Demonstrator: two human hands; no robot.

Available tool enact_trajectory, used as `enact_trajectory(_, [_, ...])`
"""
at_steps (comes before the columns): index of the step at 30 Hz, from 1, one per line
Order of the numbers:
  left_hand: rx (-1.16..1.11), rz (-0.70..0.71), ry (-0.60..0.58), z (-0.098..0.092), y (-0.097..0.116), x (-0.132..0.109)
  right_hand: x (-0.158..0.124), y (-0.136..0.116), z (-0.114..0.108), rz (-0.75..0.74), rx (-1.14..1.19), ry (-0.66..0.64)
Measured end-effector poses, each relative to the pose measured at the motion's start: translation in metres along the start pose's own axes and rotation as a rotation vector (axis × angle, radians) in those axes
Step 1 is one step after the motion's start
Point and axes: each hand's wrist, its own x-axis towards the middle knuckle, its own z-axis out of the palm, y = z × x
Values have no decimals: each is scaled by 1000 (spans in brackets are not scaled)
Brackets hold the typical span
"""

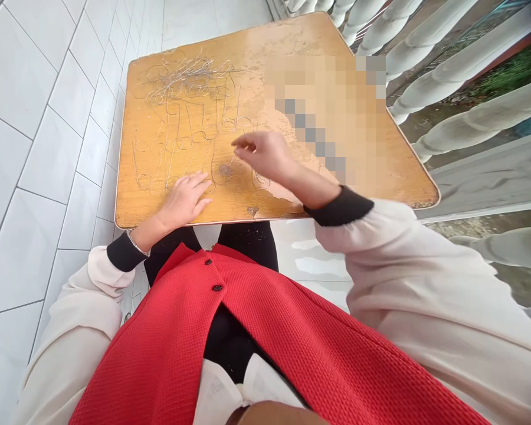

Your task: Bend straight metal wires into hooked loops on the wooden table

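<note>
My left hand (187, 199) lies flat near the table's front edge, fingers stretched out over the ends of some bent wire pieces. My right hand (265, 154) is raised a little above the tabletop, thumb and forefinger pinched on a thin wire (233, 158) whose lower part points down. Just below it is a small dark patch (225, 170) on the wood. Around both hands lie several thin wires with looped ends (172, 144), set out in rough rows. Farther back, a tangled pile of wires (190, 77) spreads across the table's left side.
The wooden table (159, 206) has rounded corners and a worn, peeling surface. A pixelated area hides much of its right side. A white tiled surface (30, 141) runs along the left, and white balusters (451, 77) stand along the right.
</note>
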Motion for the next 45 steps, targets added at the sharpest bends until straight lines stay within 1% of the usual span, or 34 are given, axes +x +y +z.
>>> enact_trajectory(2, [64,24,-64,0,2,-5,-31,10,3,-266,-159,-76])
enact_trajectory(3, [90,24,-79,1,3,-7,-45,15,6,-380,-232,-125])
enact_trajectory(4, [112,20,-81,1,3,-8,-57,19,9,-464,-305,-165])
enact_trajectory(7, [164,2,-40,4,2,-10,-80,27,18,-557,-461,-192])
enact_trajectory(9, [184,-7,-19,6,0,-10,-86,30,19,-584,-509,-172])
enact_trajectory(12, [193,-27,-10,7,-2,-10,-90,33,17,-629,-513,-173])
enact_trajectory(15, [186,-47,20,6,1,-8,-92,35,12,-647,-466,-185])
enact_trajectory(18, [181,-25,23,5,11,-1,-94,37,6,-634,-432,-167])
enact_trajectory(20, [179,11,-31,4,20,5,-96,39,3,-637,-434,-164])
enact_trajectory(22, [180,41,-114,4,28,13,-97,42,0,-641,-436,-158])
enact_trajectory(24, [189,58,-173,4,33,19,-98,45,-3,-626,-427,-143])
enact_trajectory(26, [201,76,-196,3,31,22,-97,47,-6,-600,-413,-133])
enact_trajectory(28, [206,100,-198,2,25,20,-97,49,-10,-584,-411,-135])
enact_trajectory(32, [200,148,-166,0,8,10,-99,52,-14,-571,-427,-130])
enact_trajectory(35, [196,165,-157,-1,3,6,-99,53,-14,-559,-443,-125])
enact_trajectory(40, [185,154,-181,0,13,11,-91,46,-7,-563,-478,-148])
enact_trajectory(45, [182,107,-160,4,22,19,-76,40,-3,-568,-445,-205])
